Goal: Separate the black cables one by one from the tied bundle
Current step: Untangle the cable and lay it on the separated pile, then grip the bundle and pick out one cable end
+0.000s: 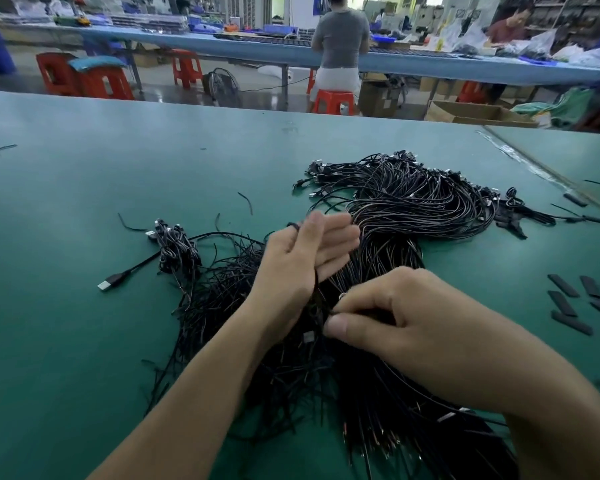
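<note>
A big bundle of thin black cables lies on the green table and runs from the far right down under my forearms. My left hand hovers over its middle, fingers fairly straight, with a black cable passing along the palm; whether the hand holds it is hidden. My right hand pinches a black cable end between thumb and curled fingers just below the left palm. A smaller heap of separated cables lies to the left, with a USB plug sticking out.
A small coiled cable bunch sits left of my hands. Flat black strips lie scattered at the right edge. A table seam runs at the far right. People work at a blue bench beyond red stools.
</note>
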